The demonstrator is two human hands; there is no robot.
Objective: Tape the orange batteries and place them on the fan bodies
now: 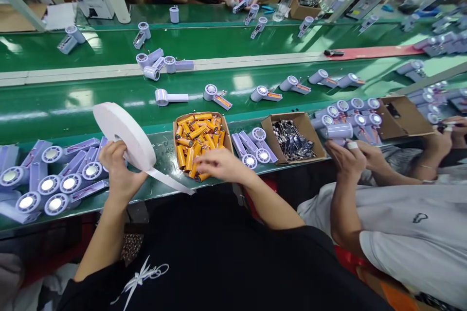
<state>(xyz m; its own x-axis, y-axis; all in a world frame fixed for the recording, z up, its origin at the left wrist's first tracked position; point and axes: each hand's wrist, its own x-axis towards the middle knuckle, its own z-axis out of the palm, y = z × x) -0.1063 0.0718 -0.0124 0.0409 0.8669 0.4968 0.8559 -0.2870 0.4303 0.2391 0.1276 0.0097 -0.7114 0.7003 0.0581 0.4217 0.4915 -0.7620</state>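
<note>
My left hand [118, 167] is wrapped round a big roll of white tape [136, 136], held up over the near bench edge. A loose strip of the tape [173, 181] hangs from the roll toward the right. My right hand [224, 163] reaches into a cardboard box of orange cylindrical batteries with wires [197, 131]. Its fingers are pinched at an orange battery [193, 170] near the box's front edge, partly hiding it. Left of the tape lie several lilac handheld fan housings [51, 184], some with wires showing in open handles.
Right of the batteries are more fan housings [255, 148] and a box of small dark parts [295, 138]. A green conveyor [120, 112] carries spaced-out fan housings. A co-worker's hands [346, 158] hold a fan housing at right; other people sit across the line.
</note>
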